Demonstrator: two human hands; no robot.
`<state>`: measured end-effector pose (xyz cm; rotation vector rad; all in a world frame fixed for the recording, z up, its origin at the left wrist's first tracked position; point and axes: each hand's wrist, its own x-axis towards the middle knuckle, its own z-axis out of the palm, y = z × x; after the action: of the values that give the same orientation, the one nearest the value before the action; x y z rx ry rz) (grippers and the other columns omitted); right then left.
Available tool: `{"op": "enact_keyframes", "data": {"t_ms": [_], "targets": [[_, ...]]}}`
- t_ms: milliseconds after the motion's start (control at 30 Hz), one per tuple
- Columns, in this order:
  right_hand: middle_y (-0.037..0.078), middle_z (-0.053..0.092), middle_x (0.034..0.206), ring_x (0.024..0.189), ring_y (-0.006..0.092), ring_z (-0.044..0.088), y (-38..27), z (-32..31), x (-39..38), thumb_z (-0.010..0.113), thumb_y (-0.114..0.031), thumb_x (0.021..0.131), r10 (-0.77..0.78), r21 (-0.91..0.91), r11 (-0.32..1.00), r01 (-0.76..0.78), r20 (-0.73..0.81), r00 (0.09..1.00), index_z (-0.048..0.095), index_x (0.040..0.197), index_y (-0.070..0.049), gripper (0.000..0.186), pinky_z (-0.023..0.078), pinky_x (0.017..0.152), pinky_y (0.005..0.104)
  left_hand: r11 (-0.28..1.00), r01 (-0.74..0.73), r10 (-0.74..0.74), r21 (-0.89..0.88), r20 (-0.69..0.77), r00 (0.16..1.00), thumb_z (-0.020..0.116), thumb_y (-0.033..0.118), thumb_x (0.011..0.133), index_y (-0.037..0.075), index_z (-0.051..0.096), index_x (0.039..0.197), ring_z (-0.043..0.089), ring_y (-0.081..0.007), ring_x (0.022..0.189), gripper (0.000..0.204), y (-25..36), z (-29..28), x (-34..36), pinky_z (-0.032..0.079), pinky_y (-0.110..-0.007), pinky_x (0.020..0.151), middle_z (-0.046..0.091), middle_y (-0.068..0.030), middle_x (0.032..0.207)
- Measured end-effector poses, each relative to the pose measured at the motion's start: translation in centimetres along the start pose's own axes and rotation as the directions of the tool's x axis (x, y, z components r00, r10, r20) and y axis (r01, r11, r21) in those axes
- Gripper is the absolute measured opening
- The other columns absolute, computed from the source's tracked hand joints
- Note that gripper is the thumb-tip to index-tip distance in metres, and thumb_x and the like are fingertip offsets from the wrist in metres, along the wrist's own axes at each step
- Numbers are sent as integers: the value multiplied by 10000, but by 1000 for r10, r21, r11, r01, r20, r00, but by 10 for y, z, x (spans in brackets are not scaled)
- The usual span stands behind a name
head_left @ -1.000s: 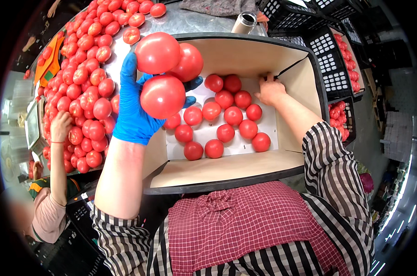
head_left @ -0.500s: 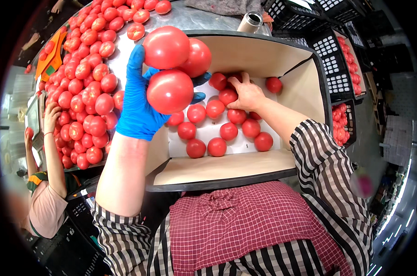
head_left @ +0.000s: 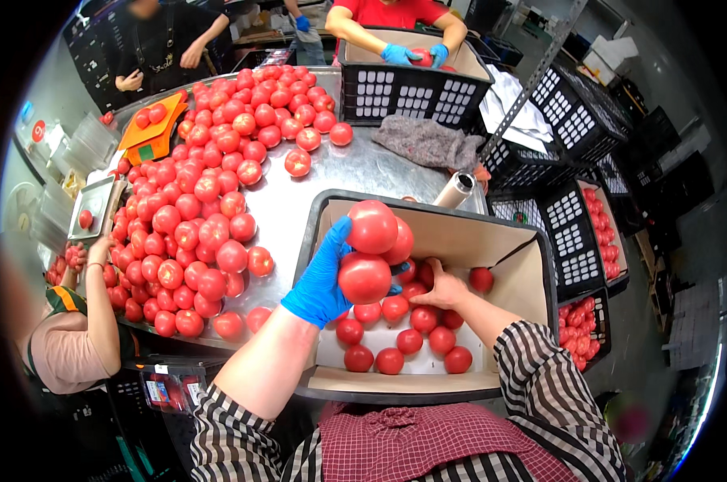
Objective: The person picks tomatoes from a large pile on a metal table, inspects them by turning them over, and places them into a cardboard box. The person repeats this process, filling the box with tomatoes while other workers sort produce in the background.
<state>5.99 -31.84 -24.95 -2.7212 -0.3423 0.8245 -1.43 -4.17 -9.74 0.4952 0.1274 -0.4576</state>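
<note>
My left hand (head_left: 318, 279), in a blue glove, holds three large tomatoes (head_left: 371, 227) bunched together above the left side of a black crate (head_left: 411, 394). Brown paper lines the crate walls, and several tomatoes (head_left: 410, 341) lie loosely on its pale bottom. Down inside the crate, my bare right hand (head_left: 445, 291) has its thumb and fingers curled round a tomato (head_left: 423, 273) near the far wall. Part of that tomato is hidden by the fingers. A lone tomato (head_left: 481, 279) sits to the right of this hand.
A big tomato heap (head_left: 187, 233) covers the left of the metal table (head_left: 331, 165). Behind my crate are a steel flask (head_left: 456, 189) and a grey cloth (head_left: 427, 142). Across the table, a gloved co-worker handles tomatoes in another crate (head_left: 411, 96). Another person's arm (head_left: 98, 321) reaches in at left.
The view has swung so that more of the table and the people across it show. My left hand still holds the three tomatoes; my right hand stays among the tomatoes in the crate.
</note>
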Motion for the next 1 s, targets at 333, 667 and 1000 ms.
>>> {"op": "enact_keyframes", "data": {"t_ms": [333,667,1000], "targets": [[215,466,1374,1266,355,473,27,12,10,804,-506,679,-51,346,934,94,-132,990,438,1354,-60,888,389,1073,408,998,1,2,70,-49,999,559,655,866,110,412,1429,586,-412,1152,798,-1,-1,-1,540,-556,892,505,-196,1366],[250,388,1416,1312,410,392,10,21,7,845,-527,602,-234,-1,972,235,-58,970,381,1393,-28,1044,352,1109,435,999,10,-8,40,-42,999,597,624,865,109,429,1413,633,-378,1081,771,-1,2,-1,562,-485,890,546,-186,1317],[223,403,1416,1301,456,378,-9,17,-3,812,-535,624,-198,-118,968,220,172,965,443,1400,-129,950,372,1095,480,1000,-5,6,31,-31,1000,607,601,872,89,434,1408,630,-366,1087,761,-2,-2,0,564,-472,894,552,-179,1313]]}}
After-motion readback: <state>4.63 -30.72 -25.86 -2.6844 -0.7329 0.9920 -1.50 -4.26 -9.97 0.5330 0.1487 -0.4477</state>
